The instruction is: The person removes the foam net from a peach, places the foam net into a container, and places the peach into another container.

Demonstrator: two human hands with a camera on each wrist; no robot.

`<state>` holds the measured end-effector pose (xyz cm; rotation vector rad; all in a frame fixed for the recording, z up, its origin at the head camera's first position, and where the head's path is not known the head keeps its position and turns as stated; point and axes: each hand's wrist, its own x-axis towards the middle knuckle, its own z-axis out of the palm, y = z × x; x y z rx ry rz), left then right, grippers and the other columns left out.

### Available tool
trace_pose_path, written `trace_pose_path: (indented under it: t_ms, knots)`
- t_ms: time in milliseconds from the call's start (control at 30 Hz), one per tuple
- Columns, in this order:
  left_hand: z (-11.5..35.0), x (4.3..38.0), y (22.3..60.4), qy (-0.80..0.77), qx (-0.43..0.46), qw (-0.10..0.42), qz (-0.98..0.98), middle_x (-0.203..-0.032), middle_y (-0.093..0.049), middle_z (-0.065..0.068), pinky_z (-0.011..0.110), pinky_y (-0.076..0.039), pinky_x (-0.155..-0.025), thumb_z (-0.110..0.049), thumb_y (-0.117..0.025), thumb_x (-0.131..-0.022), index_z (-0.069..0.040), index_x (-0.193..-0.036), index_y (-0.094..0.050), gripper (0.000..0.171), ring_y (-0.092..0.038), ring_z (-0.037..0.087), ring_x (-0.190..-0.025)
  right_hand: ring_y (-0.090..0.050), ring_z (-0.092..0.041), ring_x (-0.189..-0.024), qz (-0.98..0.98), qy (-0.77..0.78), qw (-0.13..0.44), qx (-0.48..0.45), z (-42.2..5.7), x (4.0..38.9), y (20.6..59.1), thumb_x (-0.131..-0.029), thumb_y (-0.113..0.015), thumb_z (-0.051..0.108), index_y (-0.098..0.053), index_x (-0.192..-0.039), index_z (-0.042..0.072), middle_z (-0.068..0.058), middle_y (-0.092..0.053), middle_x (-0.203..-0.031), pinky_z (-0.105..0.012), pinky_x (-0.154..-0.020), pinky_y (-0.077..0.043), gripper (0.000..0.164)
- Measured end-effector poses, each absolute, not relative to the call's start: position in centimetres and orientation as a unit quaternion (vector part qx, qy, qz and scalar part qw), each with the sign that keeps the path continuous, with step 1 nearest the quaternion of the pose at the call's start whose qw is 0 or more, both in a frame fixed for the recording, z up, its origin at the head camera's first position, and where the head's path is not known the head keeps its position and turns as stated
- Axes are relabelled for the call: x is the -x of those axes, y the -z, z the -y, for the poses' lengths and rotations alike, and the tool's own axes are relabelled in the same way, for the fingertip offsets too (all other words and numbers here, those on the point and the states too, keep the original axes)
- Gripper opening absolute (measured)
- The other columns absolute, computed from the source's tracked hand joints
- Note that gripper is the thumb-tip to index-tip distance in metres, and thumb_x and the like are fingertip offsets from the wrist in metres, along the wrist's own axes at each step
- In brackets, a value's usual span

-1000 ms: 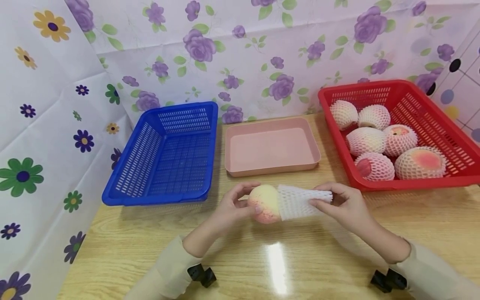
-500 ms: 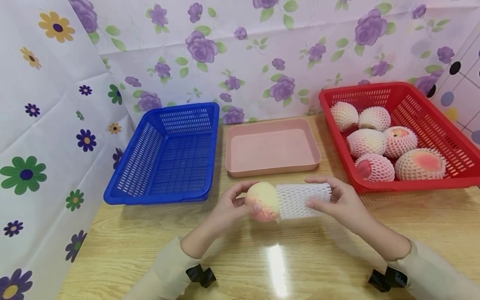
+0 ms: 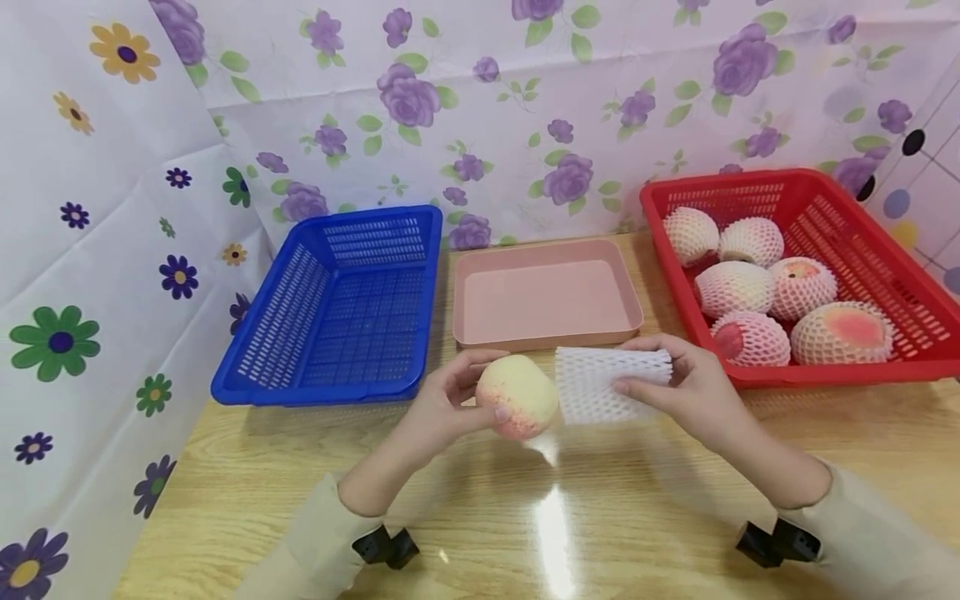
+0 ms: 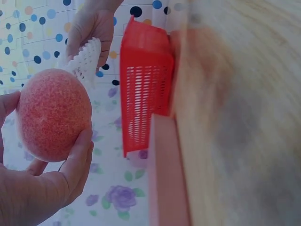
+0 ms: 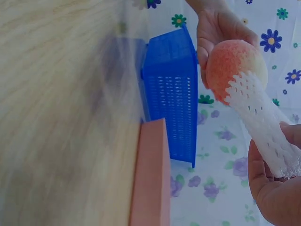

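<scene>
A yellow and pink peach [image 3: 517, 392] is gripped between the thumb and fingers of my left hand [image 3: 442, 408], raised over the table in front of the pink tray. Its redder side faces the camera in the left wrist view, where the peach [image 4: 54, 115] looks fully bare. My right hand [image 3: 686, 387] pinches a white foam net sleeve [image 3: 607, 387] by its right end. The sleeve's open left end stands right beside the peach, with a narrow gap between them in the head view. In the right wrist view the foam net sleeve [image 5: 263, 122] overlaps the peach.
A blue basket [image 3: 322, 396] with nothing in it stands at the left. Behind my hands lies a shallow pink tray [image 3: 547, 296]. The red basket [image 3: 847, 373] at the right holds several peaches [image 3: 735, 287] in foam nets. A floral cloth [image 3: 510, 108] hangs behind the table.
The peach has come free of the foam net sleeve, moving left with my left hand. The sleeve has widened at its right end and risen slightly with my right hand.
</scene>
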<state>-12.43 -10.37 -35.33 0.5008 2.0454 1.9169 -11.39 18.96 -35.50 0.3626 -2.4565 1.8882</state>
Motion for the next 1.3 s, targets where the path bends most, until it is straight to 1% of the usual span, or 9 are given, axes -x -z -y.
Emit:
trace_pose_path:
  t_ms: [233,333,533,667,767,867,1000,1167,1300]
  knots:
    - [11.7,12.3,32.6,-0.661,-0.197,0.112,-0.715,-0.132,-0.05,0.022,0.043,-0.054,-0.09,0.005,-0.072,-0.076,-0.002,-0.133,-0.046,0.064,-0.052,0.034,-0.118,-0.059,-0.004,-0.071,0.802,-0.584,0.034,-0.121,-19.5,12.4,33.4,-0.078,-0.076,0.003,-0.065,-0.109,0.019,0.015,-0.066,-0.098,-0.018,-0.058,-0.054,0.036]
    - [12.3,12.4,31.5,-0.652,-0.185,0.083,-0.731,-0.133,-0.047,0.021,0.043,-0.053,-0.092,0.007,-0.07,-0.076,-0.002,-0.136,-0.044,0.065,-0.051,0.034,-0.117,-0.06,-0.003,-0.079,0.803,-0.583,0.042,-0.119,-19.4,13.0,32.5,-0.079,-0.075,0.003,-0.064,-0.111,0.016,0.013,-0.065,-0.1,-0.017,-0.064,-0.055,0.036]
    - [13.4,13.1,29.0,-0.634,-0.147,0.047,-0.758,-0.132,-0.046,0.014,0.032,-0.054,-0.088,0.004,-0.067,-0.079,-0.004,-0.138,-0.043,0.063,-0.049,0.029,-0.113,-0.061,-0.004,-0.087,0.814,-0.572,0.027,-0.094,-18.9,14.2,30.5,-0.084,-0.073,0.011,-0.06,-0.115,0.015,0.01,-0.062,-0.102,-0.017,-0.072,-0.056,0.034]
    - [13.9,13.9,27.3,-0.623,-0.127,0.024,-0.772,-0.134,-0.046,0.011,0.036,-0.053,-0.091,0.0,-0.066,-0.081,-0.006,-0.138,-0.043,0.062,-0.05,0.027,-0.117,-0.058,-0.001,-0.09,0.813,-0.574,0.03,-0.087,-18.2,15.2,29.5,-0.088,-0.068,0.014,-0.055,-0.122,0.013,0.01,-0.059,-0.107,-0.012,-0.074,-0.053,0.037]
    - [14.0,14.7,26.1,-0.622,-0.102,-0.006,-0.777,-0.136,-0.045,0.011,0.041,-0.051,-0.096,-0.002,-0.065,-0.084,-0.005,-0.139,-0.042,0.06,-0.049,0.026,-0.117,-0.053,-0.002,-0.088,0.819,-0.566,0.038,-0.089,-17.8,16.0,29.1,-0.089,-0.067,0.016,-0.051,-0.129,0.012,0.007,-0.055,-0.111,-0.009,-0.071,-0.05,0.043]
    - [14.2,15.7,25.2,-0.629,-0.076,-0.034,-0.773,-0.136,-0.047,0.012,0.041,-0.05,-0.098,-0.006,-0.063,-0.087,-0.005,-0.139,-0.04,0.057,-0.051,0.023,-0.115,-0.054,-0.004,-0.087,0.826,-0.555,0.035,-0.091,-17.4,16.9,28.8,-0.09,-0.067,0.018,-0.049,-0.132,0.008,0.001,-0.055,-0.115,-0.008,-0.072,-0.05,0.047]
    - [14.7,17.2,24.5,-0.635,-0.059,-0.052,-0.769,-0.135,-0.049,0.014,0.039,-0.049,-0.099,-0.011,-0.063,-0.09,-0.007,-0.139,-0.038,0.056,-0.053,0.022,-0.116,-0.057,-0.007,-0.09,0.831,-0.551,0.019,-0.072,-16.8,18.1,28.6,-0.089,-0.068,0.021,-0.051,-0.128,0.004,-0.006,-0.057,-0.117,-0.01,-0.077,-0.051,0.046]
    - [15.6,19.6,23.9,-0.639,-0.057,-0.07,-0.764,-0.137,-0.046,0.017,0.039,-0.049,-0.099,-0.012,-0.065,-0.088,-0.006,-0.138,-0.037,0.058,-0.051,0.026,-0.121,-0.053,-0.014,-0.097,0.839,-0.542,0.021,-0.044,-15.5,20.2,28.5,-0.087,-0.07,0.023,-0.053,-0.123,0.005,-0.008,-0.056,-0.118,-0.011,-0.077,-0.051,0.043]
    - [16.7,21.6,23.6,-0.646,-0.043,-0.093,-0.757,-0.137,-0.044,0.015,0.038,-0.05,-0.098,-0.01,-0.069,-0.085,-0.008,-0.135,-0.039,0.058,-0.049,0.026,-0.121,-0.056,-0.012,-0.095,0.828,-0.558,0.031,-0.035,-14.2,22.2,28.7,-0.086,-0.071,0.02,-0.051,-0.123,0.005,-0.013,-0.059,-0.118,-0.014,-0.076,-0.052,0.045]
